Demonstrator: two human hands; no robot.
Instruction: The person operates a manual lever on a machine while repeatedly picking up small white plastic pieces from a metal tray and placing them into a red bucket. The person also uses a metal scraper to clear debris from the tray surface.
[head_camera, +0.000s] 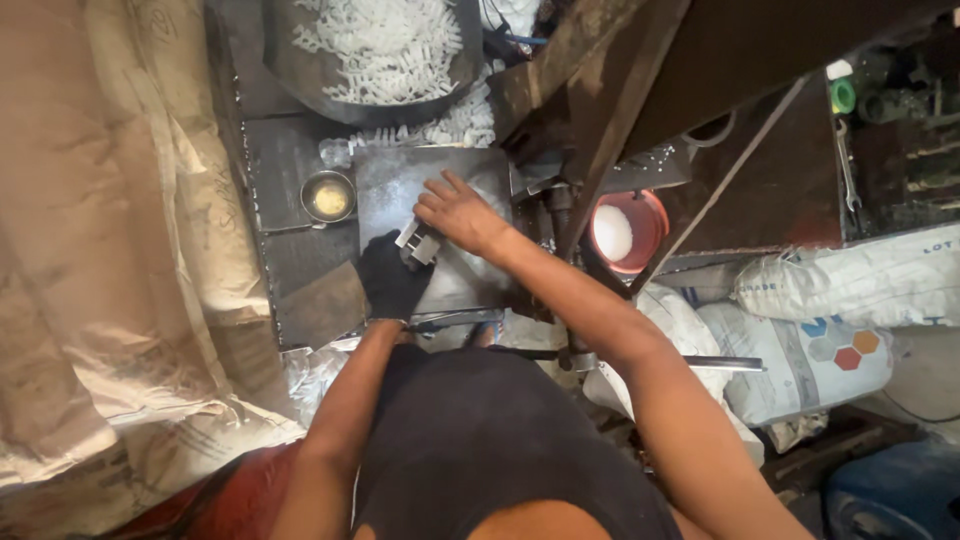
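Observation:
My left hand (391, 279), in a black glove, grips a small grey metal block (419, 243) on the steel work plate (390, 185). My bare right hand (458, 212) rests on top of the same block, fingers spread over the plate. The block's lower part is hidden under both hands.
A small metal bowl (329, 197) of yellowish stuff sits left of the plate. A big pan of white plastic pieces (380, 45) lies beyond. An orange bucket (628, 230) with white powder stands right, under a rusty machine frame (600, 90). Sacks (850, 290) lie right, cloth sacking (110, 250) left.

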